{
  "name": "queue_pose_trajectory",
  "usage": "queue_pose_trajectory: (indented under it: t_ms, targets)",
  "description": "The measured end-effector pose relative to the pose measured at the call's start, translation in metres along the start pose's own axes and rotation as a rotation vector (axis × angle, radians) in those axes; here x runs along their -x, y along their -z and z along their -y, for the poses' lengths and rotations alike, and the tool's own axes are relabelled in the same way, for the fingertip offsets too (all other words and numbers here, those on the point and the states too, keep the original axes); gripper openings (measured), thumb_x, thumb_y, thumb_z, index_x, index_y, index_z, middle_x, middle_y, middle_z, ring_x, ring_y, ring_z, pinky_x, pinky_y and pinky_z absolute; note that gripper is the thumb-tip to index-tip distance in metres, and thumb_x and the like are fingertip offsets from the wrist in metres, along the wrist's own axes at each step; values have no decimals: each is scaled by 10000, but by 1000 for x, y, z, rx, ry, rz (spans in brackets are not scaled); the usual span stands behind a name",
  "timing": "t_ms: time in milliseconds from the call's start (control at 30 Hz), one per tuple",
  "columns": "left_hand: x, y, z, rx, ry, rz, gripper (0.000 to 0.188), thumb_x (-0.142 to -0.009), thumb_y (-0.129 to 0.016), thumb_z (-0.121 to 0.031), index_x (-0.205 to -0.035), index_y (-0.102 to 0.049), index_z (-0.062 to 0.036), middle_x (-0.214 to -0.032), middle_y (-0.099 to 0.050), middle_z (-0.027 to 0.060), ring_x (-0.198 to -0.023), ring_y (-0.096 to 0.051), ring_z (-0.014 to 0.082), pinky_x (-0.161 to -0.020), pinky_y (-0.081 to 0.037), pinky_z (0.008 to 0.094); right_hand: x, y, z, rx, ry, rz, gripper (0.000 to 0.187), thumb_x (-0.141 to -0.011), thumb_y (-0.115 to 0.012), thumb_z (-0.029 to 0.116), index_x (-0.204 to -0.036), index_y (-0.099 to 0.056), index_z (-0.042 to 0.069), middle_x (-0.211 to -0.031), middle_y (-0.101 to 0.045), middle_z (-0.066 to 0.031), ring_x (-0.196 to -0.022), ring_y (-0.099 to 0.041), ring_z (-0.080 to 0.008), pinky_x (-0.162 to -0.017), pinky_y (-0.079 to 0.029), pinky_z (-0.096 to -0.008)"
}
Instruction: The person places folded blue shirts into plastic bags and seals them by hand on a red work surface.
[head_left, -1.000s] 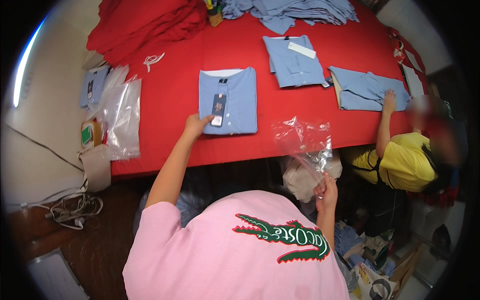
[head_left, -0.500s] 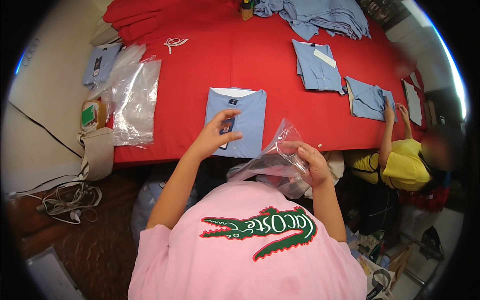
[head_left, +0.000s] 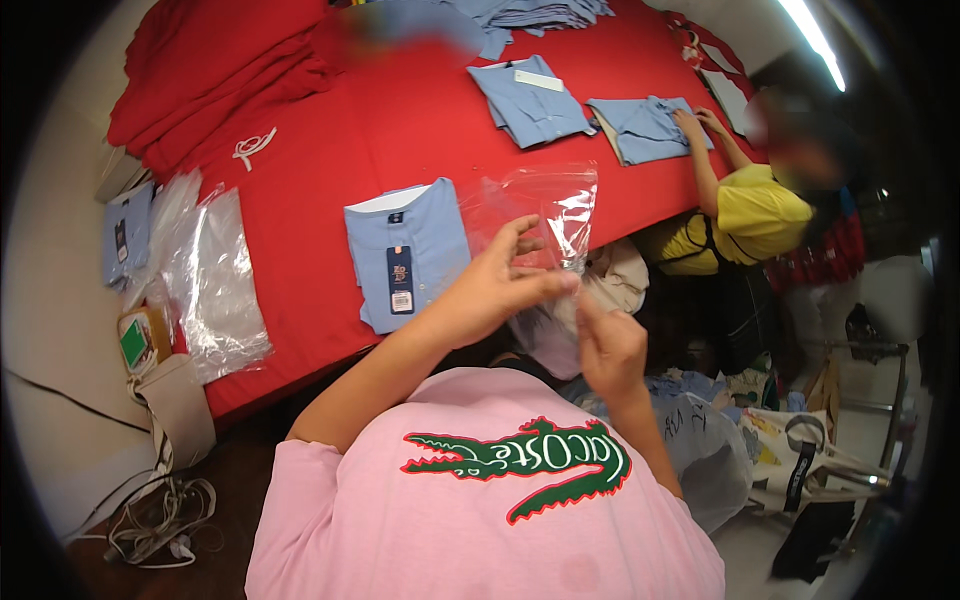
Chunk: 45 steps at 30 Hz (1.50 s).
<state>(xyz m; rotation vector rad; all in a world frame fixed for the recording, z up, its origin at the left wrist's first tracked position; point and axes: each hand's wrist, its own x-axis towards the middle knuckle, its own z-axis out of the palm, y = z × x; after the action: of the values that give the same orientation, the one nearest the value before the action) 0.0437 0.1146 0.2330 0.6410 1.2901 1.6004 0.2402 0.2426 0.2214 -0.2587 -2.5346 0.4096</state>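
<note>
A clear plastic bag [head_left: 572, 212] stands up from my hands, its upper part over the red table. My right hand [head_left: 612, 345] is closed in a pinch on its lower edge. Against the bag, my left hand [head_left: 500, 285] has its fingers apart, the thumb reaching close to my right fingertips. To the left of the bag lies a folded light-blue shirt [head_left: 436, 245], with a dark hang tag [head_left: 400, 280] on its front. My left forearm passes just in front of the shirt's lower corner.
Flat clear bags [head_left: 215, 290] lie at the table's left, beside another folded shirt [head_left: 128, 235]. Red cloth [head_left: 220, 70] is heaped at the far left. A person in yellow [head_left: 760, 210] handles a blue shirt [head_left: 645, 130] at the right. Cables [head_left: 165, 520] lie on the floor.
My left hand has gone from above the folded shirt's tag across to the bag. The bag now stands higher and more upright. The whole view has turned, shifting the table leftward.
</note>
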Motion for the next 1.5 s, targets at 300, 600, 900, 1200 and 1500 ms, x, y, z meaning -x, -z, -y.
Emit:
queue_pose_trajectory:
  t_ms: [300,600,900,1200,1500]
  targets:
    - [-49,-22,72,202,-21,7,580,-1047,-689,-61,-1585,-479,-3,-1171,-793,184,-1060,-780,233,-1020,-589,357,21,4,-10,-204,65,85,715,-825,-882,169,-1467,-618,-2,-1130,-740,-150,-1020,-693,-330,-935,-527,-432]
    - [-17,-8,47,-44,-83,93,484,-971,-790,-43,-1436,-659,-12,-984,-798,79,-956,-750,124,-882,-571,280,-53,41,-143,-1075,-620,578,887,-852,-872,116,-1625,-438,84,-1494,-577,-160,-1357,-573,-224,-1117,-495,-383]
    - [45,-25,122,-696,-236,-649,408,-915,-780,-80,-1318,-715,-89,-977,-769,95,-866,-756,245,-780,-590,366,-16,-24,-27,-570,-150,237,421,-897,-842,374,-1042,-767,-14,-1061,-734,-177,-977,-716,-359,-859,-558,-453]
    - [70,-57,203,-568,-91,-343,928,-845,-793,-72,-1671,-370,-111,-1599,-479,207,-1466,-503,418,-1178,-445,485,73,-104,-91,-556,-160,485,149,-952,-742,171,-1008,-810,51,-944,-772,-134,-879,-702,-329,-838,-557,-425]
    - [45,-3,195,-1163,-80,268,371,-799,-807,-99,-1154,-707,-147,-1271,-727,72,-1505,-506,297,-1316,-106,691,53,-94,-109,-740,-82,1187,236,-856,-683,-19,-1043,-822,18,-985,-792,-111,-799,-771,-212,-753,-610,-331]
